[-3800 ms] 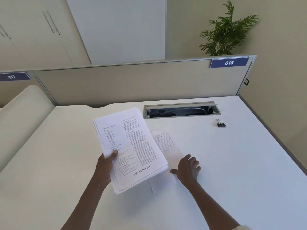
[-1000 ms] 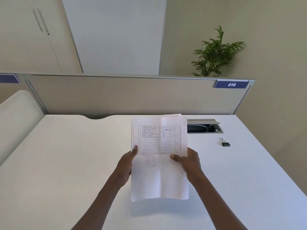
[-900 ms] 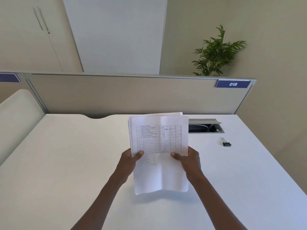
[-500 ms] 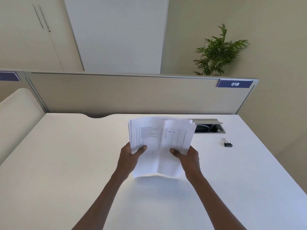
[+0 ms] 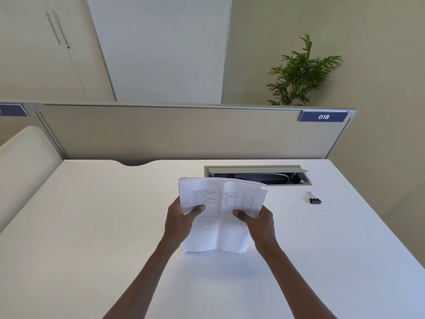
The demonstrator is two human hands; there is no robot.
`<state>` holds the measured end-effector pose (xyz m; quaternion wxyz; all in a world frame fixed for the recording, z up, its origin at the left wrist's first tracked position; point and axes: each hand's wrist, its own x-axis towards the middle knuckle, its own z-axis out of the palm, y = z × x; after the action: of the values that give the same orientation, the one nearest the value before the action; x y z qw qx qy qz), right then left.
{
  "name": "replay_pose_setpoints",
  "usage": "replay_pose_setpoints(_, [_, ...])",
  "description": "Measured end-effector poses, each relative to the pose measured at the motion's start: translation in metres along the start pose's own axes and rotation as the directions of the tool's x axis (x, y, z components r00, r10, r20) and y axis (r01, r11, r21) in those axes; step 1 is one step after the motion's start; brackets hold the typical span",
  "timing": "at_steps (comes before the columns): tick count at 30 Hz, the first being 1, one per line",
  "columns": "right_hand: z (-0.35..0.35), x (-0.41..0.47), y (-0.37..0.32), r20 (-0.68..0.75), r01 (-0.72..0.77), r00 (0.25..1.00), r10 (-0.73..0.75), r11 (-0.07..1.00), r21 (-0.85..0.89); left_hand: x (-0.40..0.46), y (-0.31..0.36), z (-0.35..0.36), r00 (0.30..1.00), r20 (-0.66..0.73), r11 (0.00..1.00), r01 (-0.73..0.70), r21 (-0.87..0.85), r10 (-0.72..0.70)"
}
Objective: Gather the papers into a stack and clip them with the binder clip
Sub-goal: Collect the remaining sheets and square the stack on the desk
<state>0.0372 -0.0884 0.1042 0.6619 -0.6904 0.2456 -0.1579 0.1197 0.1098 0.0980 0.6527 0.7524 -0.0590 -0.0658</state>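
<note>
the sheaf of white printed papers (image 5: 219,210) stood nearly upright, its bottom edge at or just above the plain white surface (image 5: 92,226), with a ruled table printed on the front sheet. the left hand (image 5: 181,217) gripped the left edge, thumb curled over the front, and the right hand (image 5: 257,221) gripped the right edge the same way. the sheets looked light and floppy: the sheaf bowed along a soft vertical crease down its middle, and the top edges fanned unevenly, so it probably needed knocking square on the surface before clipping. held by the sides it would likely keep sagging; a firmer hold near one corner or the top edge seemed the better place for the clip. the small black binder clip with wire handles (image 5: 314,199) lay on the surface well apart to the right, a stiff, springy thing best pinched by its handles. behind the papers an open grey cable tray (image 5: 257,174) was set into the surface, then a beige partition (image 5: 161,132) bearing a blue "018" label (image 5: 323,116), with a green potted plant (image 5: 299,72) beyond.
</note>
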Motion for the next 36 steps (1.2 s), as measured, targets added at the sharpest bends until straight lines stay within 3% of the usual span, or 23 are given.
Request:
replay_pose_setpoints(10, [-0.001,-0.005,-0.006,0.019,0.046,0.999,-0.045,0.999,-0.020,-0.004,0.002,-0.006,1.000,0.006,1.000,0.015,-0.020,-0.015])
replay_pose_setpoints(15, [0.000,-0.009,-0.028,-0.099,0.249,0.956,-0.276,0.943,-0.220,-0.004,0.008,-0.007,1.000,0.017,1.000,-0.006,-0.027,0.007])
replay_pose_setpoints(17, [0.002,-0.012,-0.037,-0.126,0.402,0.861,-0.493,0.810,-0.426,-0.005,0.009,-0.008,0.999,0.028,0.999,-0.030,-0.034,0.031])
replay_pose_setpoints(19, [0.004,-0.015,-0.045,-0.033,0.543,0.671,-0.741,0.521,-0.658,-0.005,0.010,-0.008,0.999,0.030,0.999,-0.040,-0.036,0.041])
replay_pose_setpoints(21, [0.008,-0.020,-0.053,0.117,0.605,0.513,-0.850,0.261,-0.752,-0.005,0.011,-0.008,0.999,0.031,0.999,-0.040,-0.035,0.041])
replay_pose_setpoints(22, [0.012,-0.023,-0.057,0.186,0.618,0.473,-0.861,0.174,-0.767,-0.005,0.011,-0.007,0.999,0.033,0.999,-0.039,-0.037,0.040])
replay_pose_setpoints(24, [0.021,-0.029,-0.062,0.295,0.619,0.465,-0.834,0.068,-0.783,-0.005,0.011,-0.007,0.998,0.035,0.998,-0.046,-0.033,0.047])
replay_pose_setpoints(27, [0.032,-0.031,-0.056,0.423,0.614,0.525,-0.738,-0.016,-0.789,-0.005,0.011,-0.009,0.996,0.052,0.997,-0.071,-0.021,0.072])
replay_pose_setpoints(31, [0.034,-0.028,-0.051,0.443,0.627,0.556,-0.703,0.005,-0.779,-0.005,0.010,-0.010,0.995,0.064,0.997,-0.077,-0.025,0.078])
replay_pose_setpoints(36, [0.030,-0.026,-0.057,0.503,0.645,0.525,-0.687,-0.065,-0.761,-0.003,0.009,-0.012,0.996,0.070,0.998,-0.060,-0.036,0.063])
